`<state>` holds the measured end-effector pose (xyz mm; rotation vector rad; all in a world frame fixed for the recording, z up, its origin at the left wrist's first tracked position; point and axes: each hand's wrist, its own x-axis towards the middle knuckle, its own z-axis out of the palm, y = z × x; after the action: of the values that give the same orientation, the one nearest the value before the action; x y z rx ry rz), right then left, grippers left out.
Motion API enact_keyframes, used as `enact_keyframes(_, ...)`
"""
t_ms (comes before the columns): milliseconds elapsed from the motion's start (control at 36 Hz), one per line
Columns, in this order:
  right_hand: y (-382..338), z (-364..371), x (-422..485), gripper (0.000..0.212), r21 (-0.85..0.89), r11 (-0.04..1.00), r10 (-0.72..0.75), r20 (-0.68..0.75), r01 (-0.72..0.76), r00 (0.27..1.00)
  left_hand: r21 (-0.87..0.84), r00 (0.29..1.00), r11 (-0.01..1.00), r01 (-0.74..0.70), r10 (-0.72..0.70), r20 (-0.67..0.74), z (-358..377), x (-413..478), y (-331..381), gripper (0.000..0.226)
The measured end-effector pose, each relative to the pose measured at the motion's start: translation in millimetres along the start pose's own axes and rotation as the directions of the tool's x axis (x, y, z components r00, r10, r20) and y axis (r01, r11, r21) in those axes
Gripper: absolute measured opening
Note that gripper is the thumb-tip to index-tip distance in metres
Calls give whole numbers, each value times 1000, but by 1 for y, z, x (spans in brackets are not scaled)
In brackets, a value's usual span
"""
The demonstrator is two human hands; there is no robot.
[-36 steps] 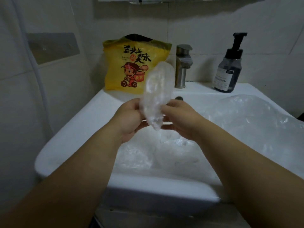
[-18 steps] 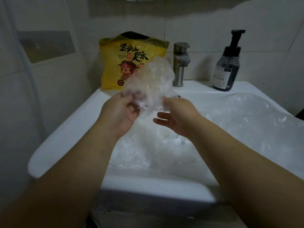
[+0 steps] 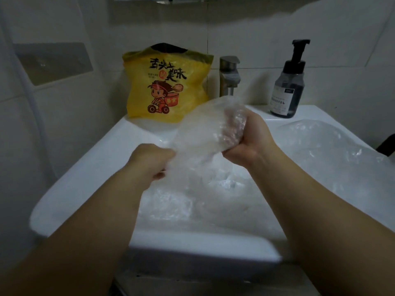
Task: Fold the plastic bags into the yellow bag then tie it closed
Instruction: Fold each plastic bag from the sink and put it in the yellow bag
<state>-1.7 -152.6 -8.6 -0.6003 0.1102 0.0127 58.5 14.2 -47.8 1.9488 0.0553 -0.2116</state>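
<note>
A clear plastic bag (image 3: 203,131) stretches slantwise between my hands above the basin. My right hand (image 3: 250,144) grips its upper, bunched end, fingers curled inside the film. My left hand (image 3: 154,161) pinches its lower end. The yellow bag (image 3: 166,86), printed with a cartoon figure on a scooter, stands upright at the back of the sink with its mouth open, behind and above the clear bag. More clear plastic bags (image 3: 198,195) lie crumpled in the basin, and another clear plastic bag (image 3: 333,150) spreads over the right side of the counter.
The white sink (image 3: 77,184) has a steel faucet (image 3: 229,75) at the back centre. A dark pump bottle (image 3: 288,86) stands at the back right. Tiled walls close in behind and on the left.
The bag stood upright between both hands, then was turned. My right hand has risen and closed round its upper end; my left hand has dropped to the lower end.
</note>
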Motion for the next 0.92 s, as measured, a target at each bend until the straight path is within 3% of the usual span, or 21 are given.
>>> enact_keyframes(28, -1, 0, -1, 23, -25, 1000, 16, 20, -15, 1000, 219, 990, 972, -85, 108, -93, 1, 3, -4, 17)
enact_keyframes(56, -1, 0, -1, 25, -60, 998, 32, 29, -30, 999, 324, 964, 931, -168, 224, -144, 2, 5, -6, 31)
enact_keyframes(83, 0, 0, -2, 26, -108, 993, 47, 24, -44, 999, 285, 943, 926, -246, 296, -149, 2, 3, -3, 46)
enact_keyframes(167, 4, 5, -6, 29, -300, 951, 77, 10, -71, 997, -201, 924, 902, -383, 375, -80, 5, -10, 15, 56)
enact_keyframes(222, 8, 6, -7, 31, -407, 909, 114, 25, -94, 993, -445, 932, 852, -277, 352, 92, 4, -12, 18, 57)
enact_keyframes(333, 7, 3, -4, 30, -420, 898, 174, 56, -135, 983, -315, 861, 942, -118, 255, 439, 5, -16, 13, 76)
enact_keyframes(444, 1, -1, -3, 25, -358, 923, 180, 73, -143, 981, -341, 856, 936, -88, 246, 454, 3, -18, 14, 47)
enact_keyframes(556, -1, -3, 0, 22, -222, 962, 163, -15, -162, 986, -634, 866, 770, 75, 266, 425, -7, -16, 22, 17)
enact_keyframes(639, -3, -10, 7, 73, -108, 986, 114, -101, -125, 988, -697, 920, 711, 94, 205, 334, -11, -12, 23, 22)
enact_keyframes(694, -2, -12, 7, 107, -277, 948, 134, -105, -159, 985, -673, 944, 738, 54, 182, 276, -10, -9, 20, 30)
enact_keyframes(722, 1, -12, 7, 109, -408, 896, 144, -105, -174, 984, -661, 953, 750, 31, 178, 246, -10, -8, 19, 29)
enact_keyframes(778, 10, -7, 5, 77, -609, 779, 116, -96, -151, 989, -649, 969, 761, 3, 158, 190, -10, -8, 19, 25)
enact_keyframes(833, 15, -6, 10, 42, -649, 758, -16, -123, -68, 992, -666, 970, 746, 15, 150, 190, -10, -8, 20, 29)
enact_keyframes(917, 10, -9, 16, 53, -469, 881, -168, -181, 65, 969, -732, 968, 676, 78, 125, 219, -10, -3, 20, 32)
